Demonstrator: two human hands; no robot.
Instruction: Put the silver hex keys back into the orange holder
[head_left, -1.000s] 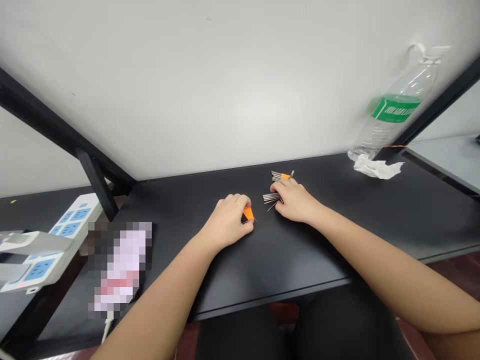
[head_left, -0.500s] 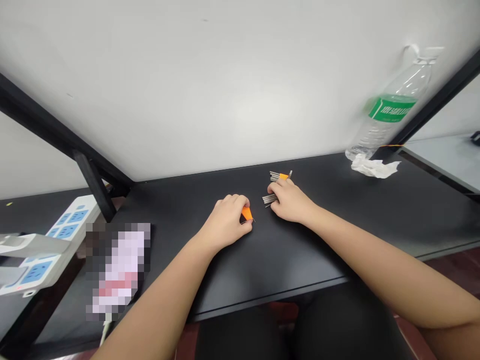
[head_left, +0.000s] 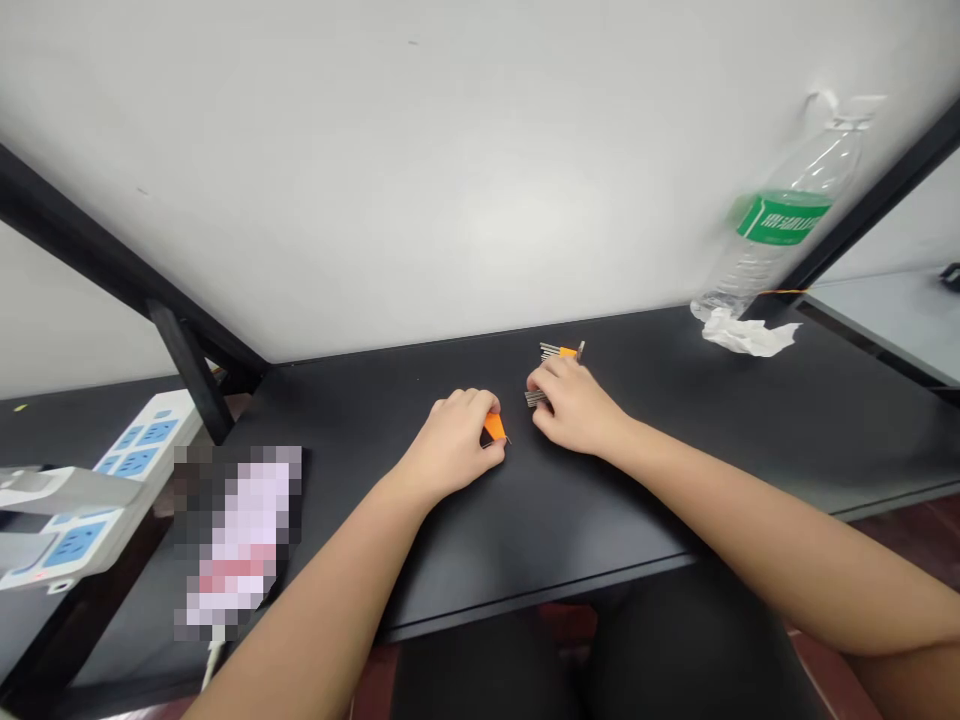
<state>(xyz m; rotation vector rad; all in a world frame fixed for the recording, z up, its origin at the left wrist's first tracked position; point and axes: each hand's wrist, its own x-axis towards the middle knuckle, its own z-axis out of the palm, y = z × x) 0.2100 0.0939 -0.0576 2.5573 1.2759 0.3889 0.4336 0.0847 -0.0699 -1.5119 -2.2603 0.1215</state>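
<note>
My left hand point(head_left: 457, 440) rests on the black tabletop point(head_left: 480, 540) with its fingers curled round an orange plastic piece point(head_left: 494, 427). A thin metal tip pokes out of that piece beside my thumb. My right hand point(head_left: 574, 405) is closed, thumb and index finger at a bundle of thin metal rods point(head_left: 534, 398) that look like hex keys; most of the bundle is hidden under the fingers. Just behind that hand lies a second orange holder point(head_left: 568, 352) with several metal rods point(head_left: 551, 350) sticking out and one upturned end at its right.
A pixelated phone-like object point(head_left: 244, 530) with a cable lies at left, near a white power strip point(head_left: 135, 460) with plugs. Crumpled tissue point(head_left: 750, 333) and a clear bottle with a green label point(head_left: 786, 217) are at back right. A white wall point(head_left: 450, 200) rises behind.
My right hand has shifted slightly left and its fingers cover more of the rod bundle. The left hand and the orange piece in it have stayed put.
</note>
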